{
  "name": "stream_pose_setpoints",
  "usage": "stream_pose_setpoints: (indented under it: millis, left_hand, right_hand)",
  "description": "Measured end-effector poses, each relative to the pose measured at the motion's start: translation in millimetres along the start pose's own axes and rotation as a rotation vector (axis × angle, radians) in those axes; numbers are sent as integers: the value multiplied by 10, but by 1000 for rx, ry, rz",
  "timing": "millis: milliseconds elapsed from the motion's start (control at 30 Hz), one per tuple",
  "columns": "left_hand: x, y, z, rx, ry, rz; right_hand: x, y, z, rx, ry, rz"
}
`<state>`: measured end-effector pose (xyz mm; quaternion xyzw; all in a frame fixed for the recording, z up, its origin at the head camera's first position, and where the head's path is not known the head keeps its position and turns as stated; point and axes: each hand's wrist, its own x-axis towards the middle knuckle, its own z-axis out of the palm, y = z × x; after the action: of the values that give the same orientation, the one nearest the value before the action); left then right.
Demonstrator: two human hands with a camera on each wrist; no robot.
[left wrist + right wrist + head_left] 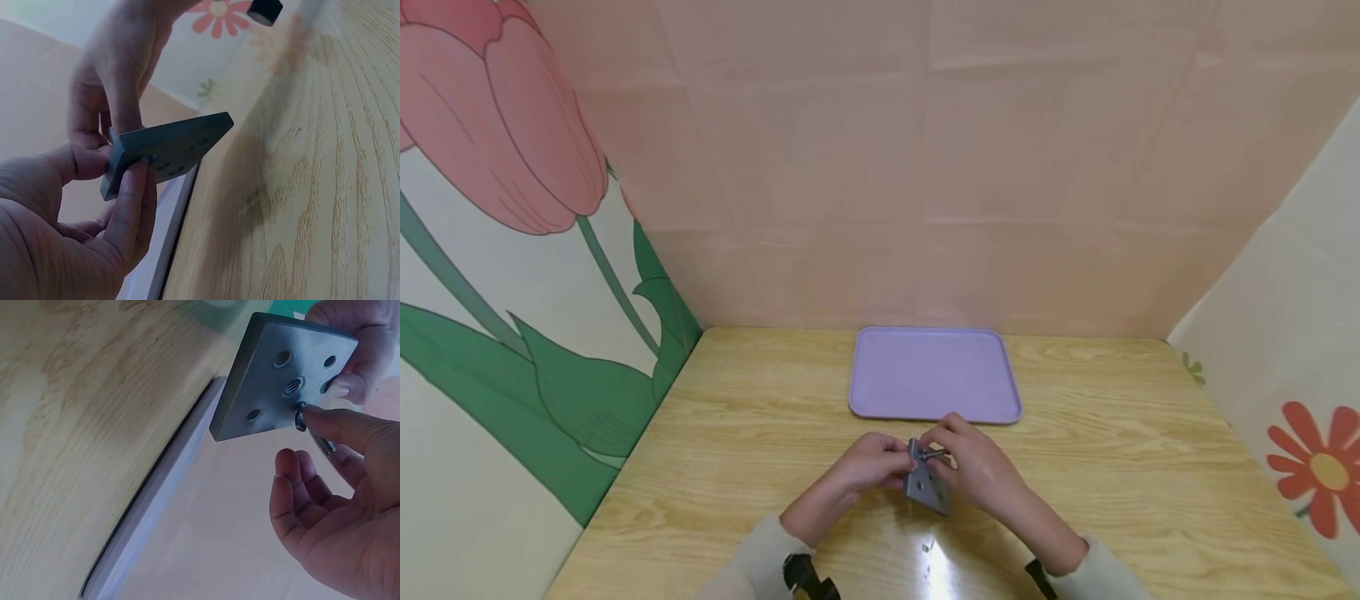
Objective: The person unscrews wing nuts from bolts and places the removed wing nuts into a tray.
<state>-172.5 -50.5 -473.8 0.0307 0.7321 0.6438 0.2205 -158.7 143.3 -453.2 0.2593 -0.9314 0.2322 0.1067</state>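
Pinching a drilled metal plate (270, 386) with left hand (874, 461) and a screw (322, 442) at plate's face with right hand (979, 468), probably lining up, so needs steady aim.

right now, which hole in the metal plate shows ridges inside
The middle hole of the plate: ridges line its inside, while the other holes in view show none clearly.

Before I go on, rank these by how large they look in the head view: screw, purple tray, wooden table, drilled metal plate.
1. Wooden table
2. Purple tray
3. Drilled metal plate, partly covered
4. Screw, clearly smallest
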Motion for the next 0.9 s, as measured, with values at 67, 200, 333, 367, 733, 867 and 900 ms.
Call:
stream_pose_setpoints:
  millis: [67, 200, 333, 367, 733, 867, 900]
  left_hand:
    - [3, 3, -2, -1, 0, 0]
    - [-2, 5, -10, -3, -7, 0]
    - [-16, 12, -11, -6, -10, 0]
    - [-19, 14, -9, -4, -9, -2]
    - [0, -10, 14, 2, 4, -6]
    - [-1, -14, 8, 8, 1, -2]
    - [-2, -14, 7, 9, -1, -1]
  right_hand:
    - [-2, 6, 3, -1, 8, -14]
    - [-1, 5, 4, 11, -4, -15]
    - [16, -5, 4, 54, -31, 54]
    - [22, -8, 3, 64, -37, 85]
    - [63, -34, -25, 87, -167, 344]
    - [51, -45, -23, 75, -199, 334]
    - [50, -48, -24, 72, -201, 329]
